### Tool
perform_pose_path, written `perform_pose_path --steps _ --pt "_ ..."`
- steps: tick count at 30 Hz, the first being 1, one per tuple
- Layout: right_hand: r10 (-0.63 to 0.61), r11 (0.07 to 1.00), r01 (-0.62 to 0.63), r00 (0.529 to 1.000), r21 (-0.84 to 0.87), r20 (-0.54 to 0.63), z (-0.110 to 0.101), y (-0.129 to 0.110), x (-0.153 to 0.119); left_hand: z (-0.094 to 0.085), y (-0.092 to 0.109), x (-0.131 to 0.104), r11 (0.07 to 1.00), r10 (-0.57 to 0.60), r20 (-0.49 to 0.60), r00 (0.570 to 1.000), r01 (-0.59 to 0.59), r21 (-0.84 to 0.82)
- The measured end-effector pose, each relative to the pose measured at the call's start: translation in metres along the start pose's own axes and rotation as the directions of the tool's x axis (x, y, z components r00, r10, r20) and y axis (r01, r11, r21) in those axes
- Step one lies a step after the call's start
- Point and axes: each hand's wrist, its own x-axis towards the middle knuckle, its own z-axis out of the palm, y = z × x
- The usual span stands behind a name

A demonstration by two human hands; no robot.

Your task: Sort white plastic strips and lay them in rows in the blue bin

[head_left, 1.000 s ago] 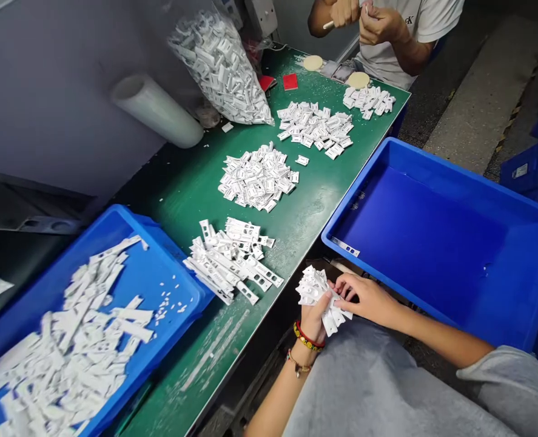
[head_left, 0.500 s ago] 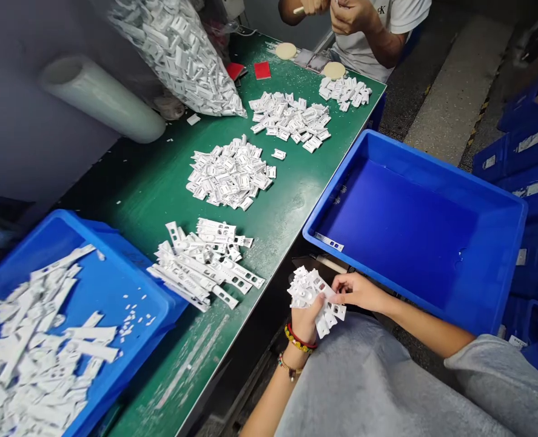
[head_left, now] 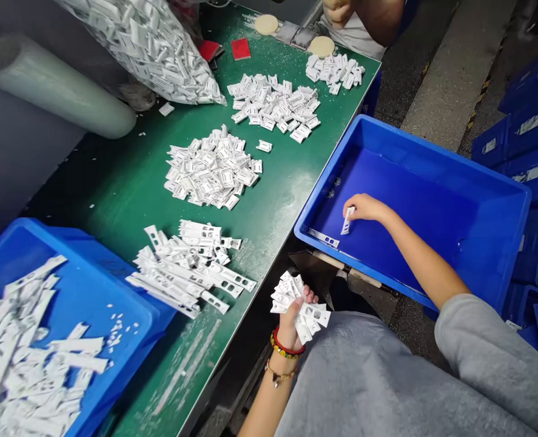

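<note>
Right hand (head_left: 362, 207): over the tray (head_left: 446, 154), fingertips together on the upper end of one white strip (head_left: 347, 221); its long axis runs about 1 to 7 o'clock in the view, free end at 7; whether that end touches the tray floor, cannot tell.

Loose strip (head_left: 324, 237) lies in the tray at 8 o'clock from the right grip, near yet apart from the white strip; its long axis runs roughly 10 to 4, along the near wall, so the two strips are well out of parallel; right hand is clearly the nearer to it.

Left hand (head_left: 288, 328): closed round a bundle (head_left: 291, 292) of like strips, thumb across them, ends fanned unevenly; bundle is outside the tray, about 7 o'clock from the loose strip, beside the edge of the green table (head_left: 287, 200).

About them: long-strip pile (head_left: 187, 261) on the table, 10 o'clock from the left hand; short-piece pile (head_left: 214, 167) at 11 o'clock; blue bin (head_left: 114, 285) of further strips at 9 o'clock; a co-worker's hand (head_left: 339, 12) at 12 o'clock, partly cut off by the view; its contents cannot be told.
</note>
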Motion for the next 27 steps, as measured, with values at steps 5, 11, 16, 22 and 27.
perform_pose_path --steps 5,11,16,22,27 --pt "0.011 0.968 0.019 0.993 -0.252 0.118 0.037 -0.022 0.049 -0.004 -0.005 -0.009 0.999 -0.030 -0.017 0.999 0.030 0.015" --pt "-0.009 0.966 -0.041 0.982 -0.256 -0.191 0.063 -0.007 0.016 -0.013 -0.004 -0.012 0.999 -0.047 -0.077 0.996 0.045 -0.027" --pt "-0.062 0.979 0.034 0.989 -0.202 -0.137 0.087 0.009 -0.001 -0.013 0.000 -0.006 0.998 -0.029 -0.089 0.996 0.025 -0.052" --pt "0.048 0.991 -0.066 0.987 -0.116 -0.152 0.095 0.000 0.002 -0.018 0.006 -0.005 1.000 -0.028 -0.120 0.992 0.027 -0.011" --pt "-0.024 0.954 -0.038 0.979 -0.298 -0.204 0.099 -0.008 -0.007 -0.024 0.008 -0.005 0.999 -0.049 -0.161 0.986 0.049 -0.005"
